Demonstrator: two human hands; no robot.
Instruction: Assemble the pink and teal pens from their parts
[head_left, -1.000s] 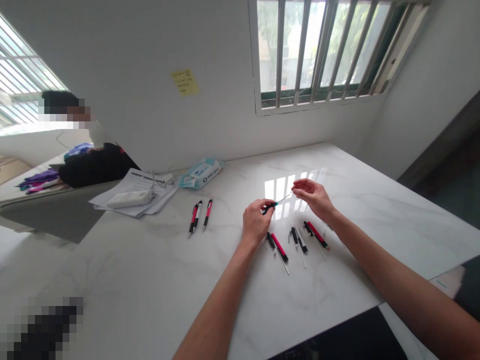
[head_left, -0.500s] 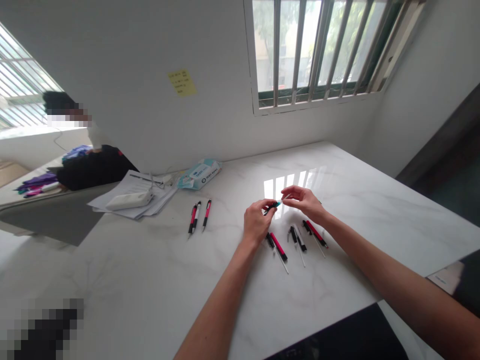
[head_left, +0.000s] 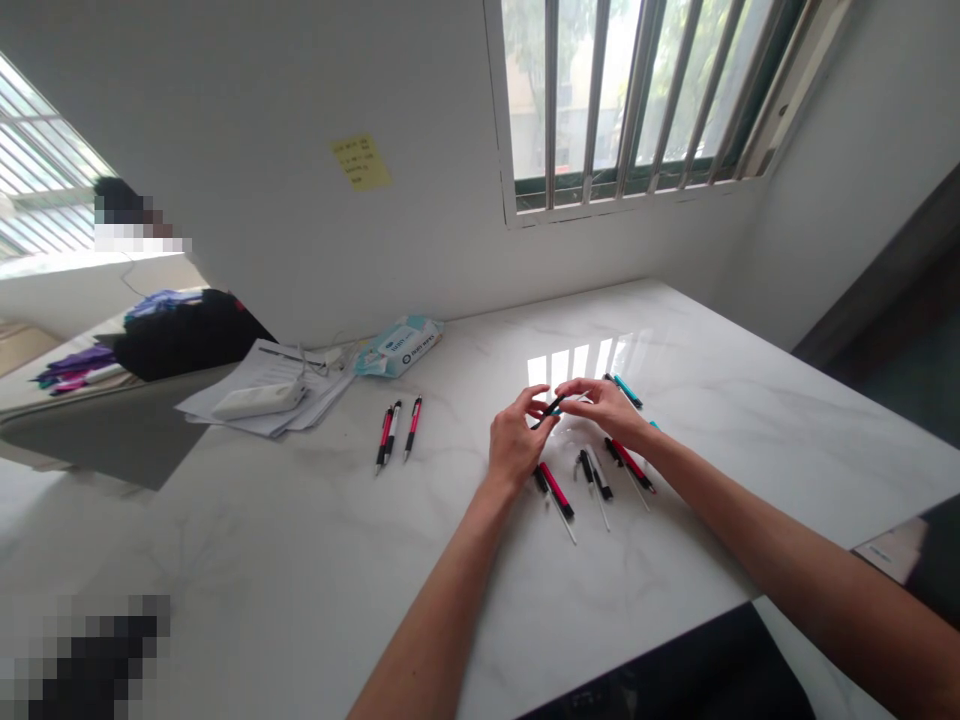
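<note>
Above loose red-and-black pen parts (head_left: 556, 490) on the worktop (head_left: 300, 540), the left hand (head_left: 514, 445) and right hand (head_left: 609, 405) meet, fingers curled, each grip pinching one dark pen piece (head_left: 553, 407) held between them. A teal pen (head_left: 627, 391) lies just beyond.

Slim black pen piece (head_left: 553, 408) pinched between 2 hands

The pen piece is short, thin and dark, mostly black; any other colour on it is too small to tell. It is held off the surface and tilted, with its lower end toward the left hand (head_left: 514, 447) and its upper end toward the right hand (head_left: 611, 408). The left fingers (head_left: 541, 426) close around the lower end, and the right fingertips (head_left: 571, 389) meet the upper end from above. Only the middle stretch shows between the 2 sets of fingertips. Both ends are covered, so its full length cannot be told.
</note>
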